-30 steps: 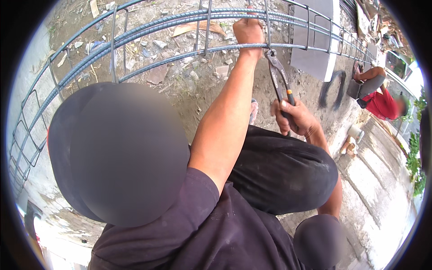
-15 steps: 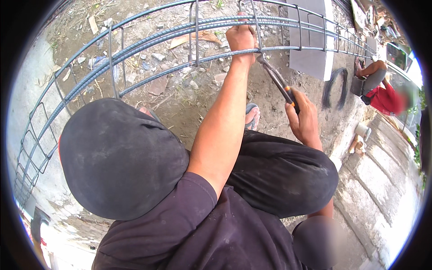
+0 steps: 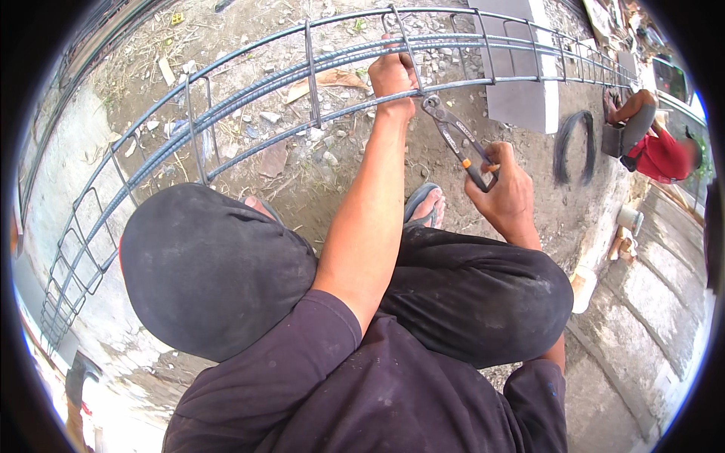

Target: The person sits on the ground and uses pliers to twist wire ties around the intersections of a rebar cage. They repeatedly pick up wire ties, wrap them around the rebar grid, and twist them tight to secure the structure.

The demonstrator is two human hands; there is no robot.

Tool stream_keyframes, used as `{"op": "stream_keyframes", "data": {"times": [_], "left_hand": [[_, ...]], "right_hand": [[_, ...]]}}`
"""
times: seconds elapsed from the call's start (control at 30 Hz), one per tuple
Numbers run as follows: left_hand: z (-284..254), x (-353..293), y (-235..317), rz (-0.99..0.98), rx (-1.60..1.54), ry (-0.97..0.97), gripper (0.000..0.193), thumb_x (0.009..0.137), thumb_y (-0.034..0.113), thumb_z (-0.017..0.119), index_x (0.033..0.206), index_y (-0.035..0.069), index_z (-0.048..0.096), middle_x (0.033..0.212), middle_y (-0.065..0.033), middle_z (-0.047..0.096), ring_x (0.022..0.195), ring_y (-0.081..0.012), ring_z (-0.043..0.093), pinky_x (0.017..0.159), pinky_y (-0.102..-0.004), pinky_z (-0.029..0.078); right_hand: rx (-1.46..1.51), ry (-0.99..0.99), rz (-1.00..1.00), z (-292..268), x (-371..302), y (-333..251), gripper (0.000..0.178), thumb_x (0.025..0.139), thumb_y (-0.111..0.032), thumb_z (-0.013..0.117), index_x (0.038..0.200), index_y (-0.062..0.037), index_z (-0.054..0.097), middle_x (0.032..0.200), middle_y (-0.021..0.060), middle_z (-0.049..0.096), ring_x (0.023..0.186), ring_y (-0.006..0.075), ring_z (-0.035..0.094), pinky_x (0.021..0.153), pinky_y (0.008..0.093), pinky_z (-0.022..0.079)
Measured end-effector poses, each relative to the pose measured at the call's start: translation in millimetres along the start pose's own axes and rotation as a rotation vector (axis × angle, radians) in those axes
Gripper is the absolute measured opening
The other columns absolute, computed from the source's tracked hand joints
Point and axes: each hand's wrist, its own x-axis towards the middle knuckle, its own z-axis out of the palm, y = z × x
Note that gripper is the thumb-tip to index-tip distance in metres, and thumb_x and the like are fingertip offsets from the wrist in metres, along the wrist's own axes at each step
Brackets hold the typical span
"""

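Observation:
A long cage of ribbed steel bars [image 3: 283, 66] with square wire stirrups [image 3: 312, 72] arches across in front of me. My left hand [image 3: 393, 78] reaches into it, fingers curled closed around a stirrup, partly hidden by the bars. My right hand [image 3: 504, 185] holds end-cutting pincers [image 3: 455, 134] with dark handles and orange bands. Their handles are spread a little. The pincer head sits at the lower bar, beside the foot of a stirrup and just right of my left wrist.
A grey board [image 3: 521, 90] lies under the cage to the right. Beyond it are a coil of black wire [image 3: 575, 147] and a seated person in a red shirt [image 3: 658, 155]. Stones and rubble [image 3: 272, 117] litter the dirt. A hammer [image 3: 79, 377] shows at lower left.
The pincer handles have spread apart, and the head now shows at the bar joint. My right hand has turned slightly. My left hand keeps its place at the stirrup; the view has shifted a little.

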Motion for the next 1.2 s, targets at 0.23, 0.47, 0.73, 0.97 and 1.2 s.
{"op": "stream_keyframes", "data": {"times": [0.23,0.47,0.73,0.97,1.2], "left_hand": [[-5.2,8.0,-5.8,0.013,0.002,-0.017,0.026,0.093,0.013,0.056,0.067,0.008,0.053,0.057,0.0014,0.037,0.043,-0.0104,0.031,0.042,-0.0292,0.024],[1.0,1.8,-3.7,-0.023,0.008,0.011,0.027,0.093,0.013,0.056,0.066,0.008,0.053,0.055,0.0019,0.035,0.043,-0.0098,0.031,0.042,-0.0292,0.024],[-3.0,0.5,-2.6,-0.012,0.053,-0.025,0.041,0.104,0.032,0.056,0.069,0.010,0.053,0.053,0.0022,0.037,0.040,-0.0106,0.033,0.039,-0.0296,0.026],[1.0,-2.2,-0.8,0.004,-0.005,-0.011,0.062,0.111,0.052,0.054,0.064,0.011,0.050,0.052,0.0032,0.039,0.041,-0.0079,0.031,0.040,-0.0283,0.021],[3.3,-2.2,1.4,0.021,0.000,0.009,0.063,0.111,0.052,0.053,0.064,0.010,0.050,0.051,0.0019,0.041,0.040,-0.0085,0.034,0.038,-0.0282,0.025]], "right_hand": [[0.168,-0.275,0.094,9.4,9.8,15.8,0.029,0.103,-0.026,0.067,0.119,-0.0019,0.066,0.082,0.0058,0.065,0.076,0.0252,0.069,0.068,0.0403,0.054],[0.751,-0.503,0.185,20.4,7.9,15.8,0.035,0.109,-0.028,0.062,0.124,0.0033,0.066,0.083,0.0044,0.069,0.071,0.0142,0.064,0.067,0.0318,0.052],[0.407,-0.405,0.187,5.0,8.8,-5.7,0.026,0.108,-0.018,0.063,0.123,0.0029,0.066,0.085,0.0040,0.069,0.074,0.0122,0.064,0.069,0.0318,0.052],[0.530,-0.360,0.238,21.4,6.8,1.6,0.029,0.107,-0.024,0.064,0.095,0.0023,0.064,0.071,0.0059,0.065,0.064,0.0140,0.062,0.063,0.0340,0.050],[0.527,-0.276,0.174,29.4,4.4,3.1,0.030,0.108,-0.025,0.064,0.105,0.0049,0.067,0.073,0.0066,0.068,0.065,0.0142,0.064,0.063,0.0332,0.051]]}}
